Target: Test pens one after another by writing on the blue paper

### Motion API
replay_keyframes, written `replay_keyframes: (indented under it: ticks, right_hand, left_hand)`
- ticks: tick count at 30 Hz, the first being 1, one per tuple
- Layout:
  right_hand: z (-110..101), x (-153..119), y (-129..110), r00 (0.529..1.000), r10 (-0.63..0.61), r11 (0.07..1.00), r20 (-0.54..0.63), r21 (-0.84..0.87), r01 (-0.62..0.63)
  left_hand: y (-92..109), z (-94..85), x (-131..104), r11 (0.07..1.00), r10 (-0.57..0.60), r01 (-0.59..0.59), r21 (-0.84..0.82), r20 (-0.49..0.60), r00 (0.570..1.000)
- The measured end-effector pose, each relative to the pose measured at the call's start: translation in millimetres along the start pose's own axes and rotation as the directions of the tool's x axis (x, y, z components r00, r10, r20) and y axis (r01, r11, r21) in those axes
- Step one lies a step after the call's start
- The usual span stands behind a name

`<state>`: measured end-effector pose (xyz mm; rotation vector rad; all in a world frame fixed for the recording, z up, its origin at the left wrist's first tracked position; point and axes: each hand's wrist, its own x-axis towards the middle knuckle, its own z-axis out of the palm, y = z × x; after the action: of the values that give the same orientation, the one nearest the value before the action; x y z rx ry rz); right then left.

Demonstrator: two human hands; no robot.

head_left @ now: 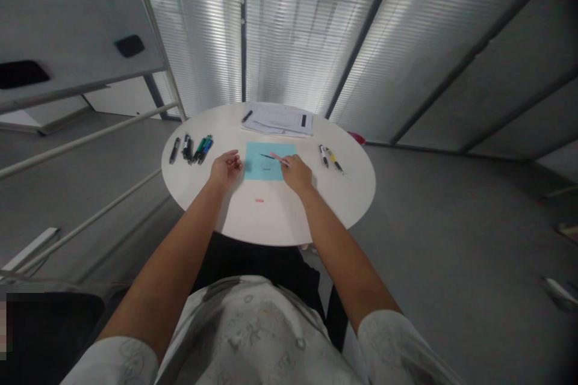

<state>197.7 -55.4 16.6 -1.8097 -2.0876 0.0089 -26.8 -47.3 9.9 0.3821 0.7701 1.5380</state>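
Note:
My right hand [297, 174] is closed around a slim pink pen barrel [279, 158], which points up and left over a light blue sheet [255, 171]. A thin dark stick [267, 156], looking like a pen refill, lies across the sheet by the barrel's tip; whether they touch I cannot tell. My left hand [227, 167] rests at the sheet's left edge, palm turned inward, fingers loosely curled and holding nothing visible. Nearer to me on the table is a small pink piece [259, 200], its exact kind too small to make out.
The round white table [334, 210] bears several dark, green and blue pens [198, 149] at left. Two pens [332, 159], one white and black, one yellow, lie at right. Stacked papers [277, 119] with a black pen [247, 115] sit at the far edge. A white-railed frame [90, 138] stands left.

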Motion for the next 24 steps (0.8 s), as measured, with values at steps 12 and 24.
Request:
replay_keyframes:
  ticks: [12, 24]
  right_hand:
    - [11, 3, 6, 0.995, -0.102, 0.994, 0.006, -0.035, 0.102]
    - [14, 12, 15, 0.991, 0.038, 0.998, -0.129, 0.056, -0.031]
  left_hand:
    - [0, 1.1, -1, 1.000, -0.004, 0.004, -0.015, -0.003, 1.000]
    - [-1, -1.7, 3, 1.000, 0.003, -0.003, -0.008, -0.003, 1.000]
